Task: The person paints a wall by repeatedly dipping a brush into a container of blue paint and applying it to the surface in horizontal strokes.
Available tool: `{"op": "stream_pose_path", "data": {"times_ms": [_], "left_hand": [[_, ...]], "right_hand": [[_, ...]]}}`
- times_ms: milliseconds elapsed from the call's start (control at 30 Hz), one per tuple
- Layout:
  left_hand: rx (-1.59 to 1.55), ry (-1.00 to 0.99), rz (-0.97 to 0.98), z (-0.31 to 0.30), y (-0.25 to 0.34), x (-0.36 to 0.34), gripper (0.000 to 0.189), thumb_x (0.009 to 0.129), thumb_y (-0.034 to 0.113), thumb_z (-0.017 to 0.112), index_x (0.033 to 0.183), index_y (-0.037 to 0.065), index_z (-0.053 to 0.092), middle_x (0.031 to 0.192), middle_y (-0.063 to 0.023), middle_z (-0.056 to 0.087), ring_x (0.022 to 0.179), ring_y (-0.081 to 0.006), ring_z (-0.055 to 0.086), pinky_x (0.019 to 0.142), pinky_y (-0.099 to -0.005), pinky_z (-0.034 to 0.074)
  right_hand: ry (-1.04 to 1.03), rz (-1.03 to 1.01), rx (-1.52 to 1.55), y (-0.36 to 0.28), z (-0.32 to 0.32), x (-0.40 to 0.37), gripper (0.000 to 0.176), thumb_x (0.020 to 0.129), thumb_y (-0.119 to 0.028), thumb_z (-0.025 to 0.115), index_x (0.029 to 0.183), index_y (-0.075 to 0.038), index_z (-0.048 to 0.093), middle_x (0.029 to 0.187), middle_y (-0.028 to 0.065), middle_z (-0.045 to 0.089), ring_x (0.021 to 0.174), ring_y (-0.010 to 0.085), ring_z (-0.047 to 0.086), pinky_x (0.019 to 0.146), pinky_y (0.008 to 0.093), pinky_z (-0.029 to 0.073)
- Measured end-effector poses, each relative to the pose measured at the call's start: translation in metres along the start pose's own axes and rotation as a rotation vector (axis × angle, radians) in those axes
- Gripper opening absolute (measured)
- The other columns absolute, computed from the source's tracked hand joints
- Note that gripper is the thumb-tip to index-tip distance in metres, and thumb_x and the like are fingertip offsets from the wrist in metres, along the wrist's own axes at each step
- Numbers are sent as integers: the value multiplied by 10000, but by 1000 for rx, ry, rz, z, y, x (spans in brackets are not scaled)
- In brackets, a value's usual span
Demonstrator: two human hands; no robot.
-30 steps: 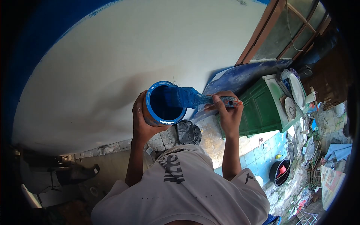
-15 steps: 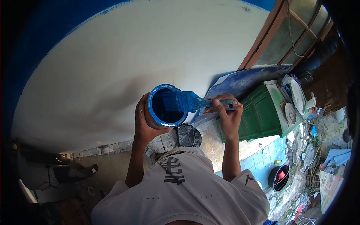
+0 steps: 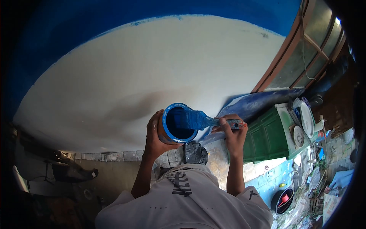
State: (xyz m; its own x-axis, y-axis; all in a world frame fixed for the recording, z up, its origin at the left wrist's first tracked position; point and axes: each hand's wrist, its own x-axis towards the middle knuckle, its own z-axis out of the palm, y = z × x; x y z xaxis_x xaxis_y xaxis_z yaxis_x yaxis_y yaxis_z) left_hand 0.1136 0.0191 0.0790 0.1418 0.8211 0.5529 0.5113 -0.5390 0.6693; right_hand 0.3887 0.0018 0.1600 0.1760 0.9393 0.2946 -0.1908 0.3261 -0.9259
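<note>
My left hand (image 3: 155,133) is wrapped round the side of a paint can (image 3: 164,133), whose round mouth faces up at me with a blue-smeared rim. Dark blue paint shows inside. Between the thumb and fingers of my right hand (image 3: 233,131), the paint-speckled handle of a paintbrush (image 3: 198,120) is gripped. Its wide, blue-coated head lies across the can's right rim, bristles over the opening. Behind both hands rises a wall (image 3: 152,65), white below and blue along the top, with an uneven painted line between the two colours.
A brown-framed window (image 3: 305,57) is at the upper right. Below it a blue-stained sheet (image 3: 244,107) leans by a green cabinet (image 3: 263,135) with items on it. A black bag (image 3: 195,153) lies on the tiled floor near me. A black basin (image 3: 283,200) and clutter lie lower right.
The view has tilted up, showing more of the blue upper wall. Can, brush and both hands sit lower in the picture, with the brush still at the can's mouth.
</note>
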Motion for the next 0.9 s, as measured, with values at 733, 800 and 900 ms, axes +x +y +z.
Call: {"op": "stream_pose_path", "data": {"times_ms": [733, 800, 900], "left_hand": [[-107, 35, -58, 5, -3, 6, 1386, 509, 342, 1046, 1597, 91, 224, 1577, -189, 379, 1451, -365, 430, 1191, -522, 407], [-97, 27, -54, 6, -5, 8, 1385, 511, 339, 1046, 1596, 88, 222, 1578, -187, 378, 1451, -364, 430, 1193, -522, 406], [-86, 16, -59, 4, -3, 10, 1383, 512, 331, 1046, 1595, 81, 223, 1581, -184, 375, 1449, -361, 431, 1196, -521, 404]], "right_hand": [[-62, -106, 94, 13, -10, 11, 154, 981, -70, 698, 1034, 64, 644, 999, 246, 704, 755, 301, 757, 603, 387, 640], [-92, -103, 56, 7, -9, 10, 146, 974, -44, 700, 1031, 84, 655, 1020, 255, 707, 796, 302, 754, 634, 391, 652], [-125, -103, 38, 6, -9, 9, 135, 965, -10, 699, 1031, 104, 669, 1051, 266, 711, 842, 300, 751, 666, 390, 663]]}}
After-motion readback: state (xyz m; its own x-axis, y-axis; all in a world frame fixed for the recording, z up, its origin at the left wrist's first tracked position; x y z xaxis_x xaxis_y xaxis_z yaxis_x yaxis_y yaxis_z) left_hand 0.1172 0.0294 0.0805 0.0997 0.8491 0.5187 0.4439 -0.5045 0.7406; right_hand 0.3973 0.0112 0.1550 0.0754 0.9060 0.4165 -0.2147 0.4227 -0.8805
